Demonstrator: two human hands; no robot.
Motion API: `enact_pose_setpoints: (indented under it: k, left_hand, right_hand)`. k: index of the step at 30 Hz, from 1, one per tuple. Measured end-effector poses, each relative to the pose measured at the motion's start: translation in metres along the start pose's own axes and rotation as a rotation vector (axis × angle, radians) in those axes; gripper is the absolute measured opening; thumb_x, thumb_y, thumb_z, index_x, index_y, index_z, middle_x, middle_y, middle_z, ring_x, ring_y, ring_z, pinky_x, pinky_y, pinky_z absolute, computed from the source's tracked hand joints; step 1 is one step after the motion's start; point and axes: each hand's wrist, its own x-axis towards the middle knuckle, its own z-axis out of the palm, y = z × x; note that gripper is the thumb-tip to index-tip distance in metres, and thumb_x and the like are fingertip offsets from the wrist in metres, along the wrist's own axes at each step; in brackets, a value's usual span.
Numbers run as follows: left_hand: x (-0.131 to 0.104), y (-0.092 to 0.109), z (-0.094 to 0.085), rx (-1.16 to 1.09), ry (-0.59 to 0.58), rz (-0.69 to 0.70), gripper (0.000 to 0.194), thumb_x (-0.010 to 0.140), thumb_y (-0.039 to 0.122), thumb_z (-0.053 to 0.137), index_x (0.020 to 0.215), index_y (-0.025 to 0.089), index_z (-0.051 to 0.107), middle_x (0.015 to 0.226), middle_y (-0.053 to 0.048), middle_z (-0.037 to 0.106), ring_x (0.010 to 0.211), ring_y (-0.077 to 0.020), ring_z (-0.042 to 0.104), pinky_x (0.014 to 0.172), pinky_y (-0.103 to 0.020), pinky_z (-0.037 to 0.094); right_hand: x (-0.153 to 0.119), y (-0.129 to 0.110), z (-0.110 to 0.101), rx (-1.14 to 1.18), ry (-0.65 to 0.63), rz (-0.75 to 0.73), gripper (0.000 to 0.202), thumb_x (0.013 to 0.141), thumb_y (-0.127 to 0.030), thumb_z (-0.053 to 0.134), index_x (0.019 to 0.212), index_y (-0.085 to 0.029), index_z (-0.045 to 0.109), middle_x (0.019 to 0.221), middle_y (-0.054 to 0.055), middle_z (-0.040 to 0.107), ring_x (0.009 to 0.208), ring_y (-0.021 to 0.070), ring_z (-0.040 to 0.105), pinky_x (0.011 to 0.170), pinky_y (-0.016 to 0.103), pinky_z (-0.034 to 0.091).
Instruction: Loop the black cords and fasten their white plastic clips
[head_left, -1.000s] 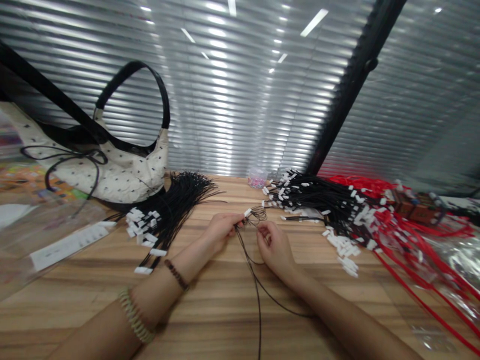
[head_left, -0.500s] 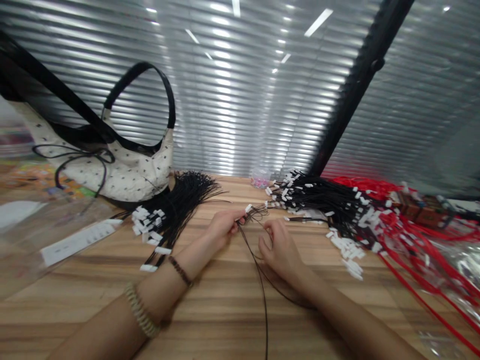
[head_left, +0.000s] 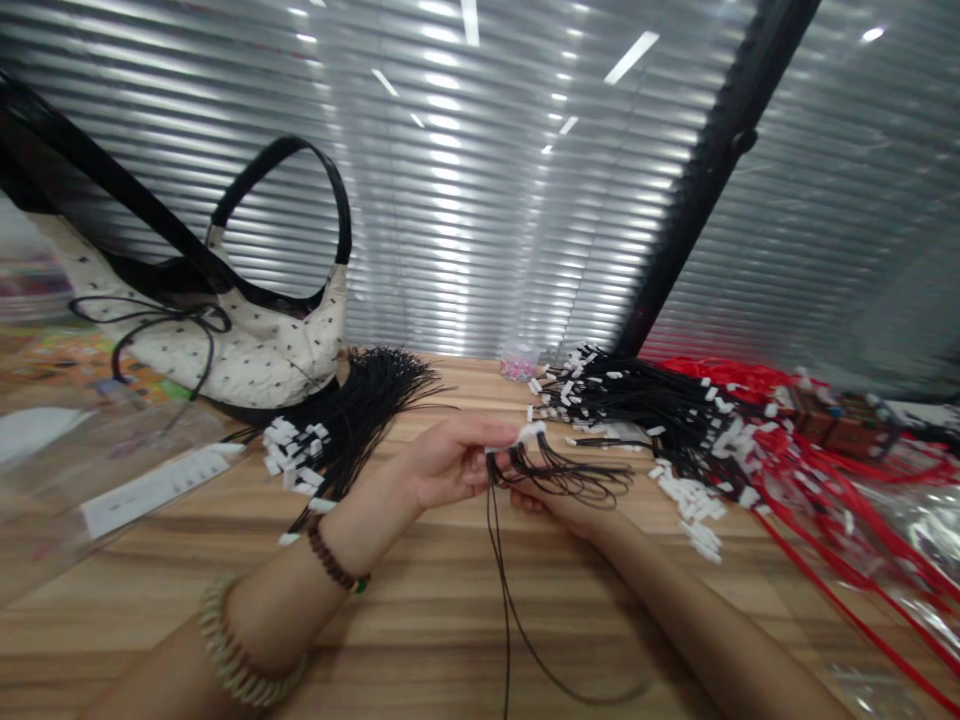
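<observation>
Both hands now raised off the desk (head_left: 450, 620). Left hand (head_left: 442, 465) pinches black cord (head_left: 559, 478) by its white tag; loops fanned wider. Right hand (head_left: 570, 510) beneath, grip hidden.

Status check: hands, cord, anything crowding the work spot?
Left hand pinching black cord coil at white tag. Right hand under loops. Tagged cord piles close right.

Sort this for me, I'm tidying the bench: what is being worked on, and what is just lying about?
In hand:
left hand
right hand
coiled black cord with white tag

Lying about:
black cord bundle
tagged black cord pile
red cords
spotted handbag
power strip
</observation>
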Motion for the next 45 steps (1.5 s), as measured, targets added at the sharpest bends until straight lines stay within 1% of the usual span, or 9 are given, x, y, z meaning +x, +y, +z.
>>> enact_pose_setpoints:
  k: [6,12,20,24,28,33,38,40,45]
  left_hand:
    - [0.008,-0.026,-0.001,0.593,-0.07,-0.094,0.01,0.06,0.021,0.067,0.063,0.012,0.071,0.047,0.0,0.056,0.038,-0.0044,0.038,0.033,-0.017,0.016]
    - [0.021,-0.04,-0.017,0.794,0.034,-0.087,0.014,0.06,0.026,0.064,0.055,0.014,0.068,0.043,0.002,0.053,0.037,-0.0055,0.033,0.037,-0.021,0.017]
    - [0.04,-0.044,-0.052,0.614,0.32,0.052,0.016,0.056,0.029,0.063,0.057,0.012,0.063,0.048,0.002,0.05,0.04,-0.0062,0.034,0.039,-0.022,0.019]
    - [0.042,-0.042,-0.057,0.584,0.341,0.086,0.014,0.057,0.027,0.06,0.054,0.013,0.059,0.05,0.003,0.049,0.041,-0.0064,0.035,0.04,-0.022,0.02]
    - [0.04,-0.042,-0.054,0.568,0.354,0.105,0.014,0.057,0.026,0.061,0.057,0.012,0.06,0.051,0.002,0.051,0.043,-0.007,0.037,0.042,-0.022,0.022]
    - [0.04,-0.043,-0.057,0.56,0.344,0.112,0.015,0.058,0.028,0.062,0.055,0.013,0.058,0.048,0.003,0.049,0.04,-0.0066,0.035,0.041,-0.022,0.022]
    - [0.042,-0.044,-0.06,0.535,0.396,0.132,0.016,0.057,0.028,0.064,0.056,0.014,0.056,0.049,0.004,0.048,0.04,-0.0063,0.034,0.04,-0.022,0.022]
    - [0.044,-0.044,-0.061,0.52,0.413,0.135,0.017,0.057,0.028,0.063,0.056,0.014,0.055,0.049,0.004,0.048,0.04,-0.0063,0.035,0.04,-0.022,0.023]
    - [0.049,-0.044,-0.065,0.477,0.442,0.128,0.018,0.057,0.029,0.064,0.059,0.012,0.058,0.053,0.001,0.053,0.041,-0.0061,0.037,0.039,-0.021,0.022]
  right_hand:
    - [0.004,-0.006,-0.015,0.158,0.015,-0.01,0.024,0.062,-0.035,0.074,0.075,-0.017,0.065,0.063,-0.002,0.062,0.053,0.0087,0.055,0.053,0.021,0.043]
    - [0.0,-0.02,-0.014,0.151,-0.09,-0.045,0.014,0.068,-0.023,0.067,0.079,-0.015,0.069,0.089,0.008,0.067,0.085,0.0186,0.062,0.077,0.032,0.047]
    - [-0.007,-0.03,0.014,-0.742,0.351,-0.655,0.016,0.07,-0.016,0.057,0.081,-0.015,0.068,0.097,0.01,0.062,0.094,0.02,0.056,0.084,0.032,0.041]
    - [-0.017,-0.017,0.033,-0.884,0.197,-0.487,0.01,0.074,-0.018,0.053,0.075,-0.016,0.063,0.059,-0.001,0.057,0.051,0.0104,0.05,0.05,0.021,0.038]
    - [-0.022,-0.001,0.042,-1.028,0.093,-0.348,0.011,0.065,-0.013,0.057,0.076,-0.016,0.058,0.062,-0.002,0.055,0.053,0.0102,0.047,0.048,0.02,0.031]
    - [-0.028,-0.012,0.038,-0.808,-0.056,-0.237,0.038,0.065,-0.006,0.047,0.101,-0.017,0.052,0.056,-0.007,0.049,0.049,0.009,0.044,0.045,0.018,0.029]
    - [-0.045,-0.057,0.028,-0.414,-0.448,0.064,0.016,0.071,-0.013,0.048,0.075,-0.015,0.063,0.056,-0.001,0.059,0.042,0.0083,0.048,0.042,0.019,0.036]
    - [-0.053,-0.074,0.022,-0.276,-0.432,-0.004,0.015,0.076,-0.018,0.05,0.073,-0.015,0.065,0.06,0.003,0.064,0.044,0.0104,0.054,0.043,0.021,0.038]
    - [-0.062,-0.099,0.003,-0.119,-0.068,-0.396,0.02,0.073,-0.032,0.065,0.089,-0.021,0.069,0.075,0.007,0.068,0.056,0.0172,0.061,0.05,0.029,0.043]
